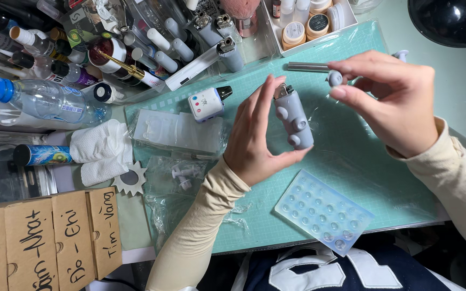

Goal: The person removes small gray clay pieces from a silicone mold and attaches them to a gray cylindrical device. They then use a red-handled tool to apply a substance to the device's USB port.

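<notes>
My left hand (254, 137) holds a grey lighter (294, 116) upright above the green cutting mat (362, 156); several round grey bumps stick to its case. My right hand (395, 99) hovers just to the right of it, pinching a small grey round piece (334, 78) between thumb and forefinger. Below lies a clear silicone mould (323, 211) with rows of round cavities. Both sleeves are cream-coloured.
A white lighter (207, 102) and clear plastic bags (179, 132) lie on the mat's left. A metal rod (307, 66) lies at the mat's top. A water bottle (39, 99), tubes, markers and lighters crowd the upper left. Cardboard boxes (44, 240) stand at lower left, a white tray of jars (308, 27) at top.
</notes>
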